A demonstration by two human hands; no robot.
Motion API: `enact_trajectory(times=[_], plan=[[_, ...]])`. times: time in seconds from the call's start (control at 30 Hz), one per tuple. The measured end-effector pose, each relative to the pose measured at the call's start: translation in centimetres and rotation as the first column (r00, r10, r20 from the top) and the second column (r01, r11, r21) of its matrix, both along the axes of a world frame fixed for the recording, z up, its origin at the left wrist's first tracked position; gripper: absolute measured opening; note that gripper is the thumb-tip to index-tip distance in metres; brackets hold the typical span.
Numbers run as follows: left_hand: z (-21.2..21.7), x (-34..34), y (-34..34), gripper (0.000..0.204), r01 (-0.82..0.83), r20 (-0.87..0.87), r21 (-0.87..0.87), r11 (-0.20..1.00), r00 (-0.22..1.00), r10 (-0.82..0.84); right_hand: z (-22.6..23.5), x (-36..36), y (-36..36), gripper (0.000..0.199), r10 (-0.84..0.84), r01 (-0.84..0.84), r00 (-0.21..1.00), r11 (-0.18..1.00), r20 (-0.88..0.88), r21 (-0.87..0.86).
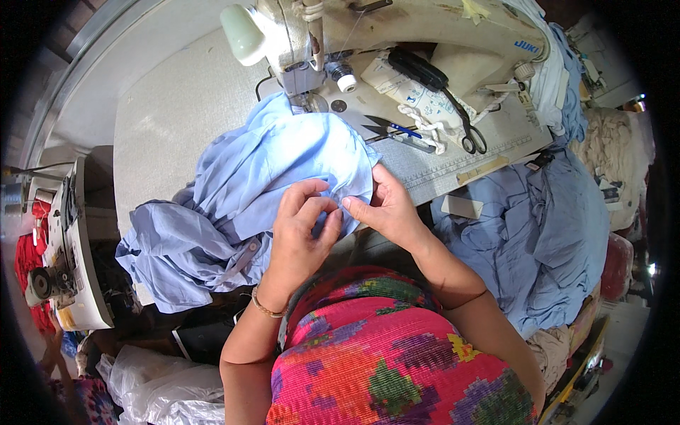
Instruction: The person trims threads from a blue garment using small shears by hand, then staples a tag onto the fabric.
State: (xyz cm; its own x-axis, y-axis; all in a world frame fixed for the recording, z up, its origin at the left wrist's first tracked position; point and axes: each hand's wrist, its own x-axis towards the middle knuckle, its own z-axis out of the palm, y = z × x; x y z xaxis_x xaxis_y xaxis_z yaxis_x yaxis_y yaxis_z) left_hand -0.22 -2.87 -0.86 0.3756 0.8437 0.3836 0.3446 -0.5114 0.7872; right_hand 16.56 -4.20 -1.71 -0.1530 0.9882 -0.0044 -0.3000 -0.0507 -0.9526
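Nearest the lens: a multicoloured patterned garment (382, 361) on the person's torso, cut off at the lower edge. Both forearms rise from it.

Left hand (301, 230): fingers curled, thumb and forefinger pinching an edge of the light blue fabric (283, 163). A thin bracelet (265, 308) sits on that wrist.

Right hand (382, 205): thumb and fingertips closed on the same fabric edge, just beside the left hand. The 2 hands nearly touch; the exact seam or fold held between them is hidden by the fingers.

The light blue fabric lies bunched under and ahead of both hands, spilling off the table edge to the left of the left hand. Its far end reaches the needle area of the sewing machine (397, 28); whether it sits under the presser foot cannot be made out.

Beyond the right hand: small thread snips (397, 133) and black-handled scissors (446, 99) on the machine bed.

Right of the right hand: a pile of blue cloth (538, 234), partly cut off by the fisheye rim.

Left of the left hand: a second sewing machine (64, 255), apparently idle, distorted at the edge.
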Motion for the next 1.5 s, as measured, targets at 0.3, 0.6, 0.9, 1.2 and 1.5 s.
enact_trajectory(times=[0.3,0.6,0.9,1.2,1.5], plan=[[0.2,0.5,0.1,0.016,-0.047,-0.051,0.162,0.986,0.997,0.056,0.3,-0.4,-0.7,0.034,-0.249,0.095,0.791,0.952,0.559,0.29],[-0.7,1.1,0.2,0.015,-0.107,-0.055,0.165,0.981,0.992,0.117,0.7,-0.7,-0.9,0.03,-0.287,0.085,0.725,0.939,0.626,0.332],[-0.8,0.7,0.4,0.015,-0.163,-0.007,0.199,0.966,0.986,0.168,-1.6,0.2,-0.3,0.046,0.032,-0.032,0.954,0.999,0.297,-0.006],[-0.8,0.0,0.6,0.012,-0.111,0.061,0.053,0.992,0.992,0.107,-0.6,0.1,-0.1,0.048,0.078,-0.078,0.997,0.997,0.009,-0.01],[0.6,-0.8,0.0,0.017,-0.021,0.115,-0.056,0.998,0.993,0.027,-0.7,0.0,-0.1,0.047,0.036,-0.036,0.999,0.999,-0.004,0.02]])
